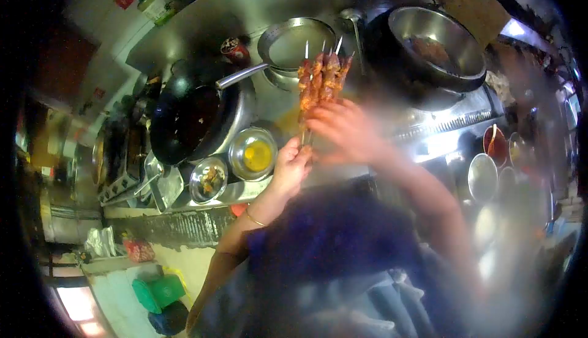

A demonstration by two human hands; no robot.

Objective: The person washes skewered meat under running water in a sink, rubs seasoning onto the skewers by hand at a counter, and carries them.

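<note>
Several meat skewers (320, 79), reddish brown, stand upright in a bunch with their pointed tips up. Wrapped round the lower ends of the sticks is my left hand (293, 165), a bangle on its wrist. My right hand (344, 131) lies against the lower part of the meat from the right, its fingers bent over it; whether it grips a skewer is hard to tell through the blur. Behind the skewers is a round metal strainer pan (296, 68).
A black wok (162, 117) with a handle lies at left. Near it are a bowl with yellow liquid (236, 160) and a bowl of food scraps (197, 182). A large steel pot (401, 28) stands back right. Sauce containers (495, 148) and bowls line the right.
</note>
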